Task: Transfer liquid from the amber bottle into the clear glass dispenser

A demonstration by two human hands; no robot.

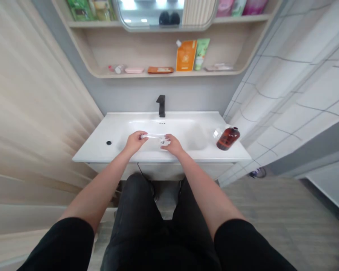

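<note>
Over the front of the white sink (192,137) I hold a slim, whitish, see-through piece (155,136) level between both hands. It looks like a pump with a long tube, but its exact kind is too blurred to tell. My left hand (135,142) pinches its narrow left end. My right hand (173,144) closes around the wider right end, where a white part with dark spots shows between thumb and fingers. A brown bottle (228,138) stands on the counter to the right, beside a small clear item (217,133).
Behind the basin rises a black faucet (161,105). On the counter's left lies a small black round piece (109,143). Above, a wall shelf (113,74) carries an orange pouch (186,55), a green tube (201,54) and soap-like bars. A beige curtain (31,94) hangs left.
</note>
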